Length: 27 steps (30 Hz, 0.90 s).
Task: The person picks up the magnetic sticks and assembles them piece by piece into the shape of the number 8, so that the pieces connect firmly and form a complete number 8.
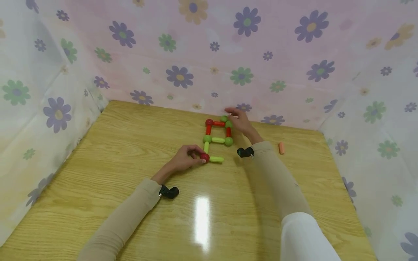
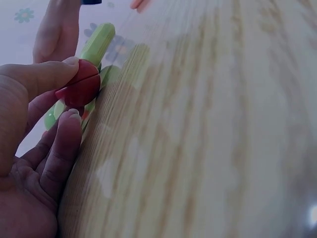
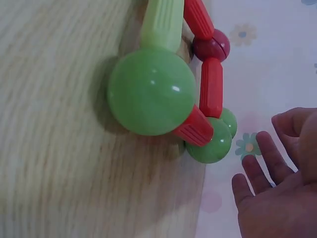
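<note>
A frame of toy rods and balls lies on the table. My left hand (image 1: 185, 160) pinches the red ball (image 1: 204, 157) at its near end between thumb and fingertips. From that ball one lime rod (image 1: 216, 159) points right, and another lime rod (image 1: 206, 147) leads to a green ball (image 1: 207, 139) on the square loop. Three red rods and a lime rod (image 1: 218, 140) form the loop. At its far right corner two green balls (image 3: 210, 144) sit together. Beside them my right hand (image 3: 285, 168) is held with fingers loosely extended, holding nothing and apart from the balls in the right wrist view.
An orange rod (image 1: 282, 148) lies alone on the right of the wooden table (image 1: 137, 130). Flowered cloth (image 1: 183, 47) hangs behind the far edge, close to the loop and the right hand, and along both sides. Each wrist wears a small black camera (image 1: 169, 192).
</note>
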Available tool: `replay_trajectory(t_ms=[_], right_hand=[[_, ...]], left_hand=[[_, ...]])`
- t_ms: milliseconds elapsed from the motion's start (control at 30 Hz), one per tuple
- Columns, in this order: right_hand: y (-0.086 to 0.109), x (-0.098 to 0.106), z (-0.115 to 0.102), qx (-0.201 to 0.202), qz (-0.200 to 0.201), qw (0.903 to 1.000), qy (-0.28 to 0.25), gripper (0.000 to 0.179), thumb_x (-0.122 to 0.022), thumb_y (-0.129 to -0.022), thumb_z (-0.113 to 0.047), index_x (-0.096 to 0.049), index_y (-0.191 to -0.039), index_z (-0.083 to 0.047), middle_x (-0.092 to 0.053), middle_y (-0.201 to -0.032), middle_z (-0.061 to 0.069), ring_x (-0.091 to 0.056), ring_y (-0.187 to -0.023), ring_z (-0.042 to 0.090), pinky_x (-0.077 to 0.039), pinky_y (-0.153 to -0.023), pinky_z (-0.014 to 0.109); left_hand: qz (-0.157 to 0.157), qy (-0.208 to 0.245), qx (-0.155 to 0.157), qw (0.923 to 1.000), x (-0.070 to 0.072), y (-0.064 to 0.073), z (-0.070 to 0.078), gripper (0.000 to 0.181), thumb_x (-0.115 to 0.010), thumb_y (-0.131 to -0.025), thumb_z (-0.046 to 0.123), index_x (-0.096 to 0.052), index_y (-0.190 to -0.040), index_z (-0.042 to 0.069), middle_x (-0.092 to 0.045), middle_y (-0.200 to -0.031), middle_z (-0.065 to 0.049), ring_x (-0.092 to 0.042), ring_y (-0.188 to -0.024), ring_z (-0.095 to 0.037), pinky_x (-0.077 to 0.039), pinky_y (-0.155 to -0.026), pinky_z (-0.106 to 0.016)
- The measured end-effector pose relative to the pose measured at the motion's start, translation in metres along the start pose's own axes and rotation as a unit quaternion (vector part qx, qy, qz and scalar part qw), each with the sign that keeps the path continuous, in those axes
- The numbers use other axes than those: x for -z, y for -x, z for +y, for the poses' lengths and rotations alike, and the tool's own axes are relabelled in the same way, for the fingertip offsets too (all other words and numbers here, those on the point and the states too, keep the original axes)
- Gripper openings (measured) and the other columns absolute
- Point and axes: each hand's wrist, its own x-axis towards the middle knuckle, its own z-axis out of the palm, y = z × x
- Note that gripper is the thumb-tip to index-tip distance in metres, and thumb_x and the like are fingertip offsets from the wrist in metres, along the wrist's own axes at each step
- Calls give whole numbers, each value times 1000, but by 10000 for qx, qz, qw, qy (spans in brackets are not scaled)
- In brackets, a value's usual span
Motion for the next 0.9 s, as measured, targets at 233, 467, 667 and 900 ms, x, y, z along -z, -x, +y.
replay_trajectory(t_ms=[233,467,667,900], right_hand=[[-8,-6,4,-359,-499,9974,385,41,-40,-107,-1,-48,-146,6,-38,-158,22,-32,-147,41,-29,-119,53],[-10,-13,14,-616,-475,9949,639,39,-38,-108,-2,-52,-143,5,-43,-153,23,-41,-142,40,-34,-117,50],[-11,-16,15,-559,-393,9945,799,38,-39,-107,-2,-53,-142,5,-47,-150,23,-45,-137,40,-38,-114,49],[-10,-20,17,-579,-235,9946,823,34,-41,-108,-4,-53,-139,4,-48,-148,22,-46,-135,39,-39,-113,48]], left_hand=[[5,18,-32,10000,-1,0,1,25,-81,-89,17,-74,-111,7,-72,-105,-8,-57,-79,-18,-46,-71,-27],[-12,28,-8,10000,-1,0,1,25,-81,-88,17,-74,-111,8,-72,-105,-8,-58,-79,-19,-47,-71,-28],[-5,39,-33,10000,0,0,1,25,-81,-88,17,-74,-111,8,-73,-105,-8,-59,-79,-19,-47,-71,-27],[-17,79,-73,9999,-1,-1,0,27,-81,-88,18,-74,-112,6,-72,-106,-12,-58,-79,-19,-46,-71,-26]])
